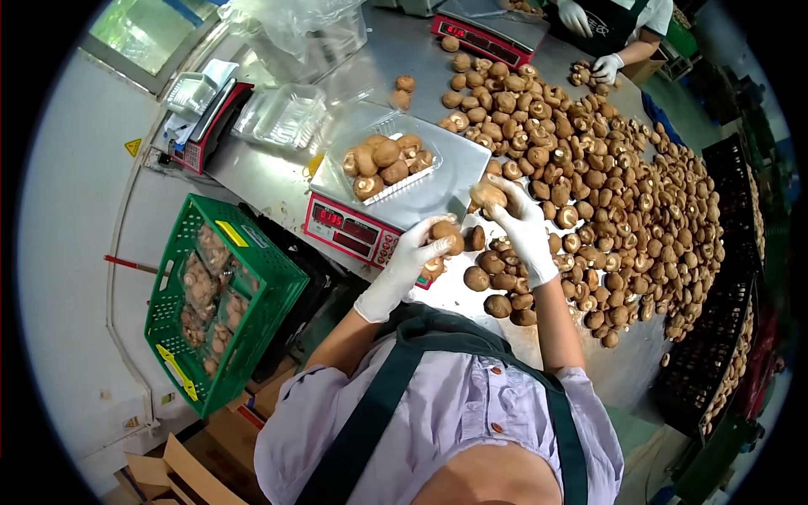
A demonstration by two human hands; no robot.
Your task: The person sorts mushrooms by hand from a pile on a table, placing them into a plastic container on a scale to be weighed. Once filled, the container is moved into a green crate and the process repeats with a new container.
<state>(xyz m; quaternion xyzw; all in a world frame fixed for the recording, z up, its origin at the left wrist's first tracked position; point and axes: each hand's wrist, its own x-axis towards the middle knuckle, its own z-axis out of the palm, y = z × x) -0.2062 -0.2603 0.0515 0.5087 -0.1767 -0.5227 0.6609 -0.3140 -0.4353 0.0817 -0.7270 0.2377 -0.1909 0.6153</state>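
My left hand (412, 263), in a white glove, is closed around a brown mushroom (447, 238) near the front right corner of the scale. My right hand (519, 220), also gloved, pinches a paler mushroom (487, 195) beside the scale's right edge. On the metal plate of the red scale (463, 168) rests a clear plastic tray (410, 187) filled with several mushrooms; the lit display reads 0.135. A wide heap of loose mushrooms (606, 194) spreads over the metal table to the right, some of them close to my right wrist.
A green crate (252, 282) with packed mushroom trays stands at the left. Empty clear trays (282, 116) and a second scale (202, 139) lie behind it. Another scale (480, 42) stands at the back, near a co-worker's gloved hand (607, 67). Black crates (707, 337) line the right.
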